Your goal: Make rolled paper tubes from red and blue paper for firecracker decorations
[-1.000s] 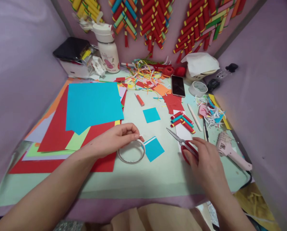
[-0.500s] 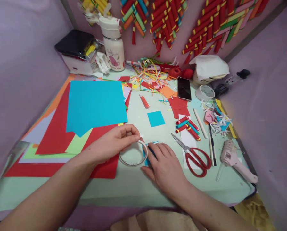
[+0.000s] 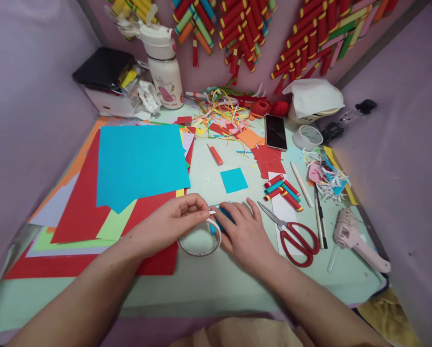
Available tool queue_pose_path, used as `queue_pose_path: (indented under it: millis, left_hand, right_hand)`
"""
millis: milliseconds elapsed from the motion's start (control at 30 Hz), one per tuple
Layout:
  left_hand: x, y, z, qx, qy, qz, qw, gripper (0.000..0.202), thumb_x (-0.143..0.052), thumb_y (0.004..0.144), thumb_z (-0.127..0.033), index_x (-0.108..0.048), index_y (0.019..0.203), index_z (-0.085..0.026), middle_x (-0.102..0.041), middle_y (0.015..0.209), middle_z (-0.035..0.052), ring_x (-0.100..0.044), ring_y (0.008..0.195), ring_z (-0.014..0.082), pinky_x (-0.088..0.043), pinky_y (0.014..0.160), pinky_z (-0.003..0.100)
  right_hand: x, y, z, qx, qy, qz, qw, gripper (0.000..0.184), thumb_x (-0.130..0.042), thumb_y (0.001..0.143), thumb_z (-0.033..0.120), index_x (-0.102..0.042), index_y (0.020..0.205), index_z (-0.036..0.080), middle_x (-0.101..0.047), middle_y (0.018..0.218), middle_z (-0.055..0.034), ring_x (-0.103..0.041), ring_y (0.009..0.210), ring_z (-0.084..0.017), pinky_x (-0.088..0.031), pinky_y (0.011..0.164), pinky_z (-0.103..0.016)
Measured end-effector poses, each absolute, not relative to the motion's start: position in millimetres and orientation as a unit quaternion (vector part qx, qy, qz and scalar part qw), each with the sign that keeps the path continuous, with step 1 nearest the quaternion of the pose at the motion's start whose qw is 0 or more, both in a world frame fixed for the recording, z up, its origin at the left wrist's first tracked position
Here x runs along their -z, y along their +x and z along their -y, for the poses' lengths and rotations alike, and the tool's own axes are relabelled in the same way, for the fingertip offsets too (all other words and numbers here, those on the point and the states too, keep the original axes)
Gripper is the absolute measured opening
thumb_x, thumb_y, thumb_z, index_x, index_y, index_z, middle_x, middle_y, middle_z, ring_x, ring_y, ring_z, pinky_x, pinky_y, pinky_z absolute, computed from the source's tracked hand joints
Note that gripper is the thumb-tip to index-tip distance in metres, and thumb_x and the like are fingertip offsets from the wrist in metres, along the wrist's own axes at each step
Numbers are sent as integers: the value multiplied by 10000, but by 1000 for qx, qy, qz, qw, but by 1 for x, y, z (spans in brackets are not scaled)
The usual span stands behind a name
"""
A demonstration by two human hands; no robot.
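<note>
Tape roll [image 3: 198, 241] lies flat at 6 o'clock of the large blue sheet [image 3: 140, 161]. Left hand [image 3: 165, 224] pinches its loose white end between thumb and forefinger. Right hand [image 3: 247, 236], fingers extended and gripping nothing, presses the small blue square [image 3: 221, 219] at the roll's 2 o'clock.

Matt blue paper sheet [image 3: 140, 161], glossy tape roll [image 3: 200, 255]
</note>
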State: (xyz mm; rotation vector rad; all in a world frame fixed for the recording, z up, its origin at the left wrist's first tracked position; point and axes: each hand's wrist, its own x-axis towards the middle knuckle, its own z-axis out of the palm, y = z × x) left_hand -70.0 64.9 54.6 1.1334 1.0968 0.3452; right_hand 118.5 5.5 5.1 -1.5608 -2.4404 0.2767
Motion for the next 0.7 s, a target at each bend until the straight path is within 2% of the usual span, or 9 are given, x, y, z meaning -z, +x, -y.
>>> queue_pose_path:
  millis: [200, 267, 367, 567, 700]
  left_hand:
    - [-53, -68, -63, -146, 511, -489, 692, 296, -629, 757, -462, -547, 815, -183, -549, 695, -31, -452, 567, 85, -317, 504, 202]
    - [-52, -68, -62, -143, 507, -487, 697, 289, -635, 757, -450, -543, 814, -182, -554, 703, -31, -458, 577, 86, -323, 513, 201]
    - [-51, -67, -62, -145, 500, -481, 705, 275, -637, 762, -433, -542, 814, -181, -554, 713, -35, -466, 593, 85, -345, 535, 198]
    - [-51, -66, -61, -142, 521, -478, 693, 292, -629, 761, -454, -541, 814, -181, -557, 715, -29, -491, 619, 97, -367, 552, 205]
    - [-52, -65, -59, -136, 533, -477, 685, 326, -617, 755, -486, -530, 818, -179, -563, 733, -16, -501, 636, 109, -382, 560, 215]
  right_hand:
    - [-4, 125, -5, -93, -553, 802, 206, 385, -395, 905, 165, -516, 1271, 178, -553, 1248, -109, -480, 1153, -212, -277, 1073, -458]
    - [-4, 122, -7, -93, -546, 807, 204, 372, -394, 912, 172, -525, 1260, 179, -558, 1231, -113, -482, 1139, -213, -308, 1051, -442]
    - [-3, 113, -10, -93, -531, 826, 166, 351, -412, 937, 264, -528, 1262, 206, -570, 1206, -99, -487, 1107, -222, -322, 1032, -429]
    - [-1, 105, -6, -78, -543, 824, 141, 359, -430, 938, 352, -522, 1268, 245, -563, 1224, -96, -482, 1117, -236, -276, 1036, -461]
    - [-1, 114, -1, -64, -558, 805, 190, 355, -410, 938, 273, -511, 1272, 212, -530, 1288, -100, -458, 1171, -225, -250, 1044, -447]
